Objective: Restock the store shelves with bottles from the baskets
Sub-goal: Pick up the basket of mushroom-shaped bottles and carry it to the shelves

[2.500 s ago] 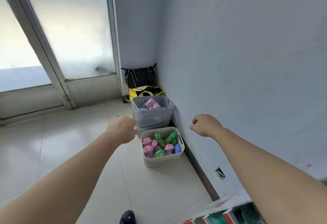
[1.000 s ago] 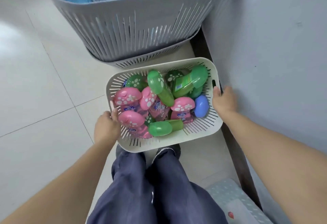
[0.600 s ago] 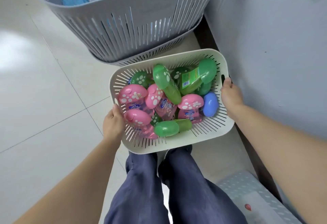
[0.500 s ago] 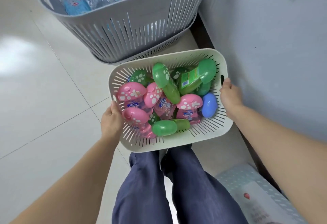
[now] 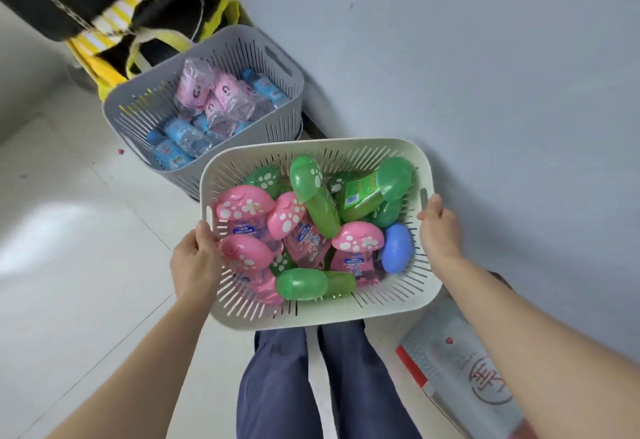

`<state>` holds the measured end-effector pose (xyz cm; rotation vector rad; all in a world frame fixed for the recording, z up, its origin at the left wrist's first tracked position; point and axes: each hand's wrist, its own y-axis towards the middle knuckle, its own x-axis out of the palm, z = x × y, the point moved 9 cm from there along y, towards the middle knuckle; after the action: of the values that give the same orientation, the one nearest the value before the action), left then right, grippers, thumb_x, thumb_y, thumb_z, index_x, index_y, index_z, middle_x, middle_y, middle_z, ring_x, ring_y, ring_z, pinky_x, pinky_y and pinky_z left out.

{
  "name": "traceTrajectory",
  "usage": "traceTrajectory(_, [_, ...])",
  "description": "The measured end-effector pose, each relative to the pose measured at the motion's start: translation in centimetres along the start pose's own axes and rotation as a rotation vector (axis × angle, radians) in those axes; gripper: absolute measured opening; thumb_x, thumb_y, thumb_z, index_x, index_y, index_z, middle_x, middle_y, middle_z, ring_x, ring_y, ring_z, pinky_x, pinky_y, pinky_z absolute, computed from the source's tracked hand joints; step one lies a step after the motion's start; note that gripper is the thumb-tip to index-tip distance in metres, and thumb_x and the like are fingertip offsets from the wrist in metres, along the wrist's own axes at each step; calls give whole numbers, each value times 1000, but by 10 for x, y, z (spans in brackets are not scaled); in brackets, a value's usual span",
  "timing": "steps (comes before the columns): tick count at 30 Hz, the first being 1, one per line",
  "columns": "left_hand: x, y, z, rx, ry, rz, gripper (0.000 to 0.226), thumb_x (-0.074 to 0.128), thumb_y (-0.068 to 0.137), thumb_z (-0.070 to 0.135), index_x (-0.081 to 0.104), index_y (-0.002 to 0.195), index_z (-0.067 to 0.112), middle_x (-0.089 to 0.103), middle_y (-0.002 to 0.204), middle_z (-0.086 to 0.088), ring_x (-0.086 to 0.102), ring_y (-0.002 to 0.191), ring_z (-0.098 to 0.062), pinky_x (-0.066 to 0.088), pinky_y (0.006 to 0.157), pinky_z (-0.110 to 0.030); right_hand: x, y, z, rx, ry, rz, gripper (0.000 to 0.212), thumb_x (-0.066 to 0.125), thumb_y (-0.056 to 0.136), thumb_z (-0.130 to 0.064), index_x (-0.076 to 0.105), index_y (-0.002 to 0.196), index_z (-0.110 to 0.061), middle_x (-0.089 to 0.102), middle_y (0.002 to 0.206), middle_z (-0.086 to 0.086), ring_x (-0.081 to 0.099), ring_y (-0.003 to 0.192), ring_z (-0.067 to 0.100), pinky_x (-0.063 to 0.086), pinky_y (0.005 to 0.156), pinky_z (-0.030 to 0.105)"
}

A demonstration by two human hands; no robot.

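I hold a white slotted basket in front of me, above my legs. It is full of several pink bottles, green bottles and one blue bottle, all with paw-print caps. My left hand grips the basket's left rim at the handle slot. My right hand grips the right rim by the other handle slot. A grey basket stands on the floor behind it, holding pink and blue wrapped bottles.
A grey wall runs close along the right. A black and yellow bag lies behind the grey basket. A white and red box sits at the lower right by the wall. Pale floor tiles lie to the left.
The white basket has come up off the floor with both hands on its rims. The view has lifted, so the grey basket now looks farther off and the bag shows.
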<state>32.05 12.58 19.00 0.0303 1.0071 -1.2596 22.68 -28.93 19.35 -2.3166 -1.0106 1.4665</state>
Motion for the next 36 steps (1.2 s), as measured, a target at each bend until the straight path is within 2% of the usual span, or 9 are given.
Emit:
traceTrajectory(7, [-51,-47,113,190,-96,-113,50,36,98,41,66,77,6,56,63,-7,52,61,-19,40,58,-28,-121,-77,-26,33,105,192,61,22,103,-35,66,102,6,64,110,24,57,104,39,43,91,42])
traceTrajectory(11, [-70,-78,163,188,-200,-253,44,40,96,39,64,71,11,44,47,2,41,49,-16,34,52,-26,-182,-124,-26,60,223,269,52,27,102,-31,68,97,0,64,102,16,56,96,33,43,88,38])
traceTrajectory(15, [-86,-113,204,206,-207,-371,35,44,93,32,58,70,11,38,47,2,33,46,-13,28,47,-23,-224,-165,-8,79,357,301,43,30,99,-33,60,71,-17,55,77,3,49,80,24,40,72,34])
traceTrajectory(18, [-100,-146,226,274,-191,-412,33,42,92,30,53,67,13,36,49,0,33,45,-14,26,48,-24,-252,-196,10,73,420,338,42,31,99,-35,59,74,-16,51,70,-3,45,71,21,34,57,29])
traceTrajectory(23, [-121,-197,234,324,-182,-476,30,45,91,36,55,74,13,31,54,-1,26,46,-14,24,48,-25,-291,-260,47,81,470,438,46,28,101,-35,54,70,-15,48,66,0,43,61,20,36,62,31])
traceTrajectory(25, [-129,-217,233,359,-160,-495,33,46,91,38,56,73,13,31,56,-1,25,47,-15,23,48,-25,-304,-285,64,102,466,472,48,27,101,-33,59,76,-8,50,68,4,47,66,24,38,69,34])
traceTrajectory(29, [-144,-258,224,434,-111,-546,36,45,93,41,59,74,13,34,60,-2,30,49,-16,26,50,-26,-320,-336,108,172,478,537,54,27,98,-38,61,110,1,52,92,13,48,84,25,37,70,35])
traceTrajectory(33, [-150,-299,210,468,-85,-628,34,44,93,38,56,73,12,31,59,-3,29,48,-17,25,49,-25,-326,-388,152,227,519,558,57,25,96,-39,59,117,2,48,94,12,45,80,24,27,54,26])
traceTrajectory(36, [-152,-331,202,509,-40,-699,35,43,94,38,55,74,12,32,61,-3,30,49,-18,27,48,-23,-323,-435,185,292,598,597,56,27,96,-40,56,120,1,48,96,10,40,62,17,28,51,25])
